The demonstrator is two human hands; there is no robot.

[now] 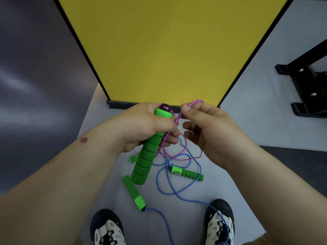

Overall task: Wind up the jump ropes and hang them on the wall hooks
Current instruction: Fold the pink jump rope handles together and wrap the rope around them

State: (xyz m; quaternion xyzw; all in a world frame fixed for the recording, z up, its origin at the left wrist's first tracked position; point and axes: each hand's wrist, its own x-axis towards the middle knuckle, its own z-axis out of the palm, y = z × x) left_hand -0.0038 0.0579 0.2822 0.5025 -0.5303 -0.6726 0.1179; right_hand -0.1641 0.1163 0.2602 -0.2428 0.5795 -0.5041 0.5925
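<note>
Above the grey floor (247, 131), the left hand (141, 124) grips a green ribbed foam handle (146, 156); the right hand (208, 128) pinches its pink braided rope (178, 118) beside the handle's top.

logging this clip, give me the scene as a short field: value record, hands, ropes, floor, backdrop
left hand: grips green foam handle of the pink rope, upright, slightly tilted
right hand: pinches pink rope near the handle top
pink rope slack: hangs in loops down to the floor
blue rope: loose on grey floor, tangled with pink loops
blue rope handles: both on floor
shoes: blue rope crosses the right one
backdrop: yellow panel
wall hooks: not in view
</note>
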